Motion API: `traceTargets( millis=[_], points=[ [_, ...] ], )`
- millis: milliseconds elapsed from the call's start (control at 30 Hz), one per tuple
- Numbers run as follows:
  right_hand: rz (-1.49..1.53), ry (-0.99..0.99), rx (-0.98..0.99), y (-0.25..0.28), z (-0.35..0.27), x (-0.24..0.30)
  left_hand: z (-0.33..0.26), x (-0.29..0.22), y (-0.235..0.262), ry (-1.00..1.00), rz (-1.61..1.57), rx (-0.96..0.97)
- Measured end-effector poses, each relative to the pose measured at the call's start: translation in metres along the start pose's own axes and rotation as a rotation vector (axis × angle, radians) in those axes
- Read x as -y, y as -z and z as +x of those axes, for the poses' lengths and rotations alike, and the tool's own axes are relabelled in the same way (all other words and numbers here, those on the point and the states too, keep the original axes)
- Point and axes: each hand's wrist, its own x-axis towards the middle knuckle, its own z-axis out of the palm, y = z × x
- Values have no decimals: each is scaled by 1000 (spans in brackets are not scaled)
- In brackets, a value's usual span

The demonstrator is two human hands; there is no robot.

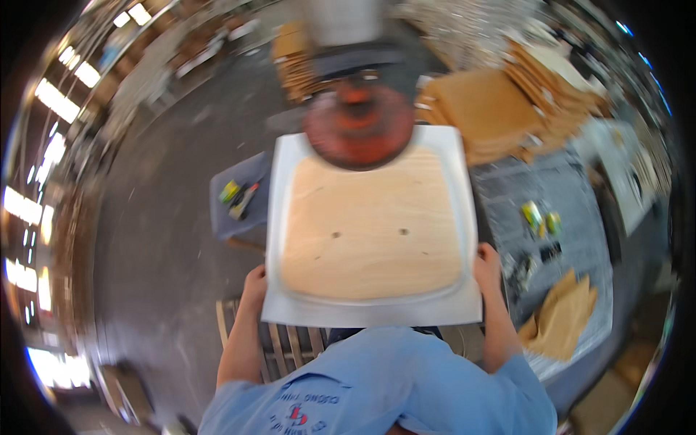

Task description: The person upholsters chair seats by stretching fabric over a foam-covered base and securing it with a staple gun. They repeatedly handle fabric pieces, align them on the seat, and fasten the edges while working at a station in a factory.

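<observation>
In front of me is a white sheet (pixel 370 313) with a pale plywood panel (pixel 373 210) on it. The panel has rounded corners, two dark holes and several short slits. My left hand (pixel 254 284) is closed on the sheet's left edge near the front corner. On the right edge, slightly farther forward, my right hand (pixel 487 264) grips the same sheet. The fingers of both hands are partly hidden by the sheet. A blurred round red machine part (pixel 359 127) covers the sheet's far edge and part of the panel.
To the right, a plastic-covered table (pixel 558 174) bears stacked brown sheets (pixel 482 109), small yellow-green items (pixel 533 217) and crumpled brown paper (pixel 562 319). On the left, a grey stand (pixel 225 185) holds a cutter-like tool (pixel 243 203). A slatted wooden piece (pixel 279 348) is beside my left forearm.
</observation>
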Motion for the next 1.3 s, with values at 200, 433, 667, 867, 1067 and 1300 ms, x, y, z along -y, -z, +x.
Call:
traceTargets(
  millis=[200,433,667,867,1067,1300],
  points=[
    [-99,55,3,-12,25,-10,0,-6,-14,-150,454,-206],
    [-7,-23,-108,-19,45,-28,30,-25,-15,-56,73,-129],
    [-355,262,-137,-37,78,31,96,-101,-81,-287,611,-186],
    [-542,143,150,-49,53,79,81,-106,-118,-46,754,-268],
    [-616,173,170,-54,57,63,79,-92,-125,-58,811,-294],
    [-632,154,232,-52,61,69,80,-83,-122,-115,825,-326]
  ],
)
